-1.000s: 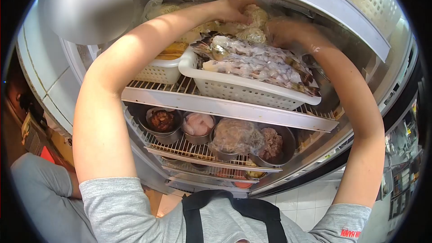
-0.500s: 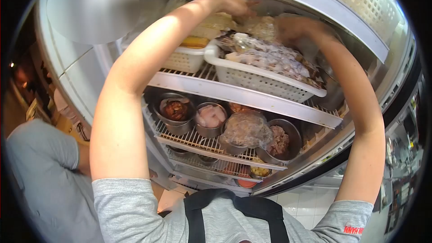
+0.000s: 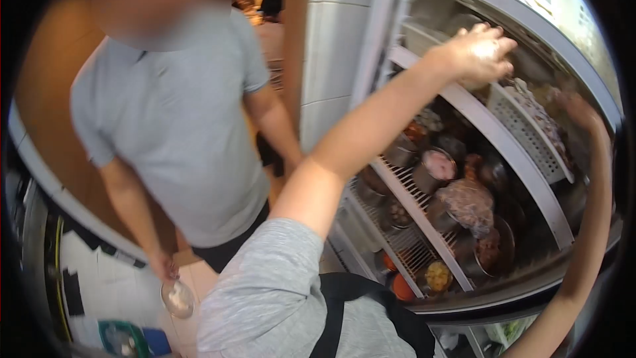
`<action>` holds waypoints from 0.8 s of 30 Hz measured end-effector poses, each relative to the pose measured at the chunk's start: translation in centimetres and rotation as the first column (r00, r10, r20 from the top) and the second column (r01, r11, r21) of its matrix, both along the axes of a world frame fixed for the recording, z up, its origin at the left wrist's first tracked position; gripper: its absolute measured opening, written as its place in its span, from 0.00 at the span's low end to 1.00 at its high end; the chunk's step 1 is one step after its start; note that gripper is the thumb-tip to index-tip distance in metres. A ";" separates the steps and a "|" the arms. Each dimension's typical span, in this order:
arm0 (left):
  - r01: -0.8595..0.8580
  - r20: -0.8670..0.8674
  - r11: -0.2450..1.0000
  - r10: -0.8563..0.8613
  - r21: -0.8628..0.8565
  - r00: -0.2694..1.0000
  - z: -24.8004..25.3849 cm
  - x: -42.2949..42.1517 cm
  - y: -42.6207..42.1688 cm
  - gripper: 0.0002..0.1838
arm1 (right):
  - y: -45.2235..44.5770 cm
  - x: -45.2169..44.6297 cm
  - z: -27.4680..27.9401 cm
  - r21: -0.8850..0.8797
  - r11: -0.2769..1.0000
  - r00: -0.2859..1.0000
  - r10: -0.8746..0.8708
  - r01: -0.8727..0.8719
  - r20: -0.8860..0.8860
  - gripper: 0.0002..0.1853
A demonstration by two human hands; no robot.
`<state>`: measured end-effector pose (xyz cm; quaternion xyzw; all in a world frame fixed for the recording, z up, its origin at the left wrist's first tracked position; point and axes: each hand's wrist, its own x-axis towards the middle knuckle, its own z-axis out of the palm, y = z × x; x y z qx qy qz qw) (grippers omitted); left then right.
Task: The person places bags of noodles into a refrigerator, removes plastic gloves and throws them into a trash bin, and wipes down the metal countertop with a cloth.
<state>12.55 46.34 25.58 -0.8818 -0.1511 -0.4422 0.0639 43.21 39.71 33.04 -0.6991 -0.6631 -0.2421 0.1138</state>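
- White perforated basket [image 3: 528, 134]: on the upper shelf of the opened refrigerator, right of scene, behind the shelf's pale front rail [image 3: 515, 152]. Its holed near wall is in view.
- Contents: a heap of pale, dark-flecked food [image 3: 538, 114], reaching about the rim; detail blurred.
- Left hand [image 3: 482, 56]: raised near the basket's left end, fingers extended and spread, nothing seen in its grasp. Contact with anything behind it cannot be confirmed.
- Right hand [image 3: 578, 110]: at the far right of the basket, over or beside the contents; blurred. Whether it grips, presses or only hovers cannot be determined.
- Handling, as judged: the loaded basket is probably fairly heavy; its wall looks like stiff plastic that may flex slightly. Contents appear soft, moist and slippery, likely to slide if tilted and easily bruised if squeezed.
- Recommended hold: both short ends, fingers under the rim, basket level; pressure on the heap is best avoided.
- Surroundings: a plastic-wrapped bundle [image 3: 466, 203] and a metal pot [image 3: 425, 182] sit on the shelf below. At left, a co-worker [image 3: 189, 122] holds a bowl [image 3: 177, 299].
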 end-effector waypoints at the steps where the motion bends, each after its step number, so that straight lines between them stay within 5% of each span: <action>1: 0.021 0.101 0.999 -0.026 0.051 0.995 -1.6 -1.1 -1.3 0.29 | -0.3 -1.1 -0.3 -0.008 0.999 0.999 0.044 -0.044 -0.002 0.26; 3: 0.051 0.215 0.996 -0.064 0.067 0.975 -4.8 -3.0 -4.0 0.29 | -1.9 -2.0 -1.3 -0.044 0.919 0.799 0.316 -0.392 -0.513 0.25; 6: 0.089 0.271 0.996 -0.082 -0.015 0.959 -8.9 -5.6 -9.9 0.30 | -9.7 -12.6 -4.0 0.139 0.922 0.599 0.344 -0.362 -0.723 0.23; 8: 0.132 0.210 0.989 -0.115 -0.072 0.971 -12.2 -6.5 -13.0 0.30 | -11.1 -12.1 -4.3 0.167 0.926 0.694 0.366 -0.339 -0.620 0.19; 10: 0.229 0.172 0.958 -0.200 -0.173 0.965 -15.5 -6.8 -16.1 0.29 | -14.7 -13.3 -5.1 0.319 0.842 0.837 0.509 -0.435 -0.201 0.14; 11: 0.231 0.064 0.951 -0.223 -0.204 0.973 -16.8 -7.4 -17.4 0.29 | -16.3 -14.3 -5.8 0.421 0.756 0.807 0.584 -0.501 -0.088 0.14; 14: 0.258 -0.263 0.871 -0.388 -0.419 0.883 -21.4 -9.9 -21.1 0.28 | -22.2 -14.3 -9.0 0.488 0.738 0.741 0.627 -0.467 -0.239 0.13; 16: 0.216 -0.399 0.796 -0.493 -0.565 0.773 -25.0 -11.5 -22.7 0.29 | -26.7 -14.7 -13.5 0.575 0.761 0.744 0.563 -0.299 -0.359 0.13; 18: 0.111 -0.388 0.701 -0.512 -0.704 0.766 -28.3 -12.8 -23.4 0.29 | -30.7 -15.1 -17.8 0.759 0.616 0.695 0.641 -0.213 -0.326 0.13; 20: 0.045 -0.378 0.681 -0.459 -0.731 0.804 -31.0 -14.7 -24.1 0.28 | -33.2 -15.7 -22.4 0.891 0.422 0.581 0.688 0.167 -0.435 0.12; 22: 0.004 -0.414 0.653 -0.484 -0.757 0.771 -32.7 -16.7 -25.3 0.28 | -37.2 -16.9 -25.1 0.887 0.410 0.437 0.772 0.213 -0.462 0.13; 24: -0.149 -0.484 0.607 -0.436 -0.781 0.759 -33.7 -17.6 -26.6 0.28 | -40.6 -18.1 -26.9 0.863 0.415 0.503 0.701 0.288 -0.505 0.14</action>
